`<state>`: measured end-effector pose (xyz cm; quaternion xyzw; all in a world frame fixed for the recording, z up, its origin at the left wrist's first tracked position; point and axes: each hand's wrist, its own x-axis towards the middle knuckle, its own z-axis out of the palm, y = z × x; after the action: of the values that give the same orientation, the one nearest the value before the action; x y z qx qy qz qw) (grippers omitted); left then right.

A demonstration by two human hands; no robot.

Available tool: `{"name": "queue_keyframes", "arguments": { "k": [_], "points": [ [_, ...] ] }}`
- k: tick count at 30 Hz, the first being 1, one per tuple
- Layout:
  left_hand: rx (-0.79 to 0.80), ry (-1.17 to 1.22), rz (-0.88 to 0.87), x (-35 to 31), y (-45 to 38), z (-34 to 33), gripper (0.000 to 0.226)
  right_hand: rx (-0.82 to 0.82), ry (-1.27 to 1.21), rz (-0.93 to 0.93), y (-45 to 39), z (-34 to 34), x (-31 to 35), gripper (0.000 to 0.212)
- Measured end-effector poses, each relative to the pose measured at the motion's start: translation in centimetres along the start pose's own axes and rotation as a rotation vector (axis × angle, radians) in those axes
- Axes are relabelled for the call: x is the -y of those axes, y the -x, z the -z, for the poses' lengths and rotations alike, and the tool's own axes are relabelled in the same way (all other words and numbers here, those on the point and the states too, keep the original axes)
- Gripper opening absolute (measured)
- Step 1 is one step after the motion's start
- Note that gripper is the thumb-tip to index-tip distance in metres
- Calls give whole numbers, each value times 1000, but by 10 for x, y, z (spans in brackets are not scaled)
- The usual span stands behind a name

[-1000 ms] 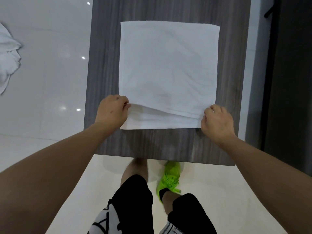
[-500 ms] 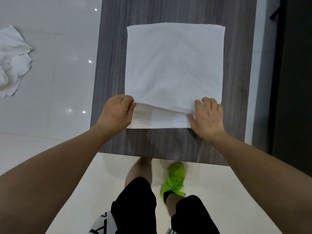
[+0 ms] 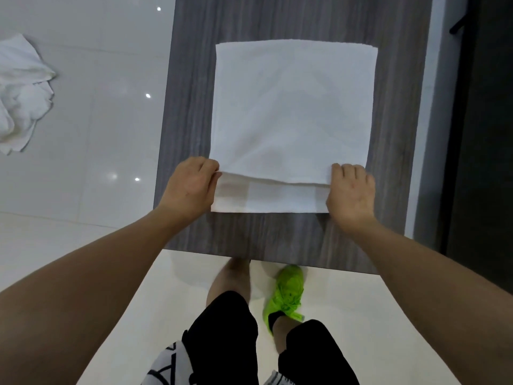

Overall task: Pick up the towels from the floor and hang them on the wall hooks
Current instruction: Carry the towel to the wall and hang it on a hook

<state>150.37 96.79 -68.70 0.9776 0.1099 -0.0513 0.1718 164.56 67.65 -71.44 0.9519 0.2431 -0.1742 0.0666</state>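
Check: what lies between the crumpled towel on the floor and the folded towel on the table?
In the head view: glossy floor and a bare strip of table separate the crumpled towel from the folded towel.

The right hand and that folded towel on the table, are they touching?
Touching. The head view shows the right hand resting on the near right corner of the towel, its fingers over the upper layer's edge; no gap shows between them.
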Motion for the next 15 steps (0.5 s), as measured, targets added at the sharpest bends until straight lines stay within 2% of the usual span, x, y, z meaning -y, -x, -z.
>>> {"name": "queue_keyframes", "arguments": {
  "k": [4, 9, 12, 15],
  "points": [
    [-6, -6, -4, -8, 13, 13, 15, 67, -15, -66, 31, 6, -42, 40],
    [-15, -32, -84, -28, 36, 27, 8, -66, -66, 5, 62, 22, -63, 43],
    [41, -77, -101, -30, 60, 8, 6, -8, -49, -4, 75, 8, -68, 46],
    [137, -92, -116, -29, 89, -24, 3, 48, -62, 4, 88, -16, -67, 35]
  ]
}}
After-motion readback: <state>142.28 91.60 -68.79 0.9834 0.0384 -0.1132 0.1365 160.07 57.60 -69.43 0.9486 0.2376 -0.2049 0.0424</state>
